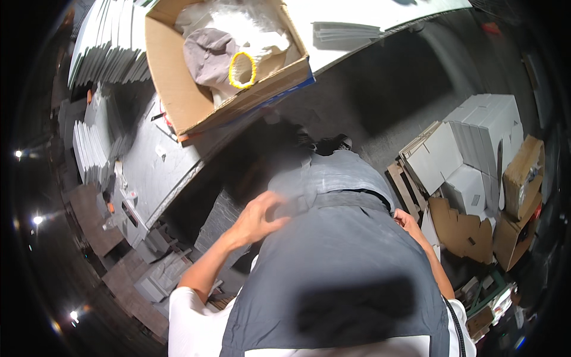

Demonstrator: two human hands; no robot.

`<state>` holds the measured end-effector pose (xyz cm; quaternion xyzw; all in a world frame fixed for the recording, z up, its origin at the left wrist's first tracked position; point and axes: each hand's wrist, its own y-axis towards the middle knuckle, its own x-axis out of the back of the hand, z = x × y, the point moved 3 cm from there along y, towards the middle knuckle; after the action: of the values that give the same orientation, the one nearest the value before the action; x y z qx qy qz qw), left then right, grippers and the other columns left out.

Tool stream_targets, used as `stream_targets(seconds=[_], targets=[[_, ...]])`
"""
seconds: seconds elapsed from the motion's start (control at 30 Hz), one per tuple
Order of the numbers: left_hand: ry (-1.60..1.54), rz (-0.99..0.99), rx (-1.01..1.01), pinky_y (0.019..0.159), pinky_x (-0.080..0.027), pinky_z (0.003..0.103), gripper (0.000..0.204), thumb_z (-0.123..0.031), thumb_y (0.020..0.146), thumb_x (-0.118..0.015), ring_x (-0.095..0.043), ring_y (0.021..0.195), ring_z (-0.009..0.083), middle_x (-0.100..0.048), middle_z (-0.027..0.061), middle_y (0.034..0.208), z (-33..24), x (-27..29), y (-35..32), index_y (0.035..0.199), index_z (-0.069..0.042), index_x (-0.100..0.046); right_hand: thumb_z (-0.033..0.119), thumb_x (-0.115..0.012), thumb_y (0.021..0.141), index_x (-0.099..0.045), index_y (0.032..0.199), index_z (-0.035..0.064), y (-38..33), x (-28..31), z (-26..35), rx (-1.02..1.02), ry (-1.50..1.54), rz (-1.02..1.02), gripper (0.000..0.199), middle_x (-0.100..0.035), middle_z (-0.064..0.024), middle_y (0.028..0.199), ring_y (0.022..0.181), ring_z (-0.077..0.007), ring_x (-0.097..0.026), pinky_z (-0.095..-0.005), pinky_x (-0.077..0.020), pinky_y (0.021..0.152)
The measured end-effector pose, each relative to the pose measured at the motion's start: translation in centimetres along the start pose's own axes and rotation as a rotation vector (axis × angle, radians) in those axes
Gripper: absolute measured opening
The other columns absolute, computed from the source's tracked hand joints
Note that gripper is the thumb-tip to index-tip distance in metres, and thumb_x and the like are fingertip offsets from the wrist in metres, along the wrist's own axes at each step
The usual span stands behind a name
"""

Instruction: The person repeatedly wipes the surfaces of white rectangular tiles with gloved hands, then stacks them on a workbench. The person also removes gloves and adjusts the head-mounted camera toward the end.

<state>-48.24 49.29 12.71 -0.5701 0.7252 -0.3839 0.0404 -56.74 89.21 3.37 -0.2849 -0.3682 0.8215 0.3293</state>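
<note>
I look down my own body, which a grey apron (333, 268) covers. My left hand (257, 219) is blurred and lies at the apron's upper left edge by my waist, its fingers bent against a fold of grey fabric (294, 202). Over at the apron's right edge is my right hand (408, 224), partly hidden behind the cloth, so its grip does not show. An open brown cardboard box (178, 83) stands on the white table (351, 15) ahead. Inside it lie a grey cap (208, 53), a yellow-rimmed round piece (242, 70) and clear plastic bags.
Stacks of flat white sheets (107, 41) lean at the upper left, and more (89, 149) stand below them. White cartons (476, 137) sit on a wooden pallet at the right, next to brown cardboard boxes (523, 172). The floor between is dark grey.
</note>
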Motion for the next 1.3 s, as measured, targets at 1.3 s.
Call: stream_targets(seconds=[1.3], targets=[[-0.188,-0.186,-0.008,0.096,-0.049,0.036,0.038,-0.008,0.087,-0.073,-0.058,0.112,0.0278,-0.058,0.0145,0.118,1.8,-4.7,-3.1,0.121,0.000,-0.060,0.013,-0.066,0.094,-0.056,0.090,0.0068,-1.6,-0.3,-3.9,0.016,0.010,-0.122,0.012,-0.052,0.0025,0.079,0.073,-0.0077,-0.049,-0.0260,-0.0421,0.063]])
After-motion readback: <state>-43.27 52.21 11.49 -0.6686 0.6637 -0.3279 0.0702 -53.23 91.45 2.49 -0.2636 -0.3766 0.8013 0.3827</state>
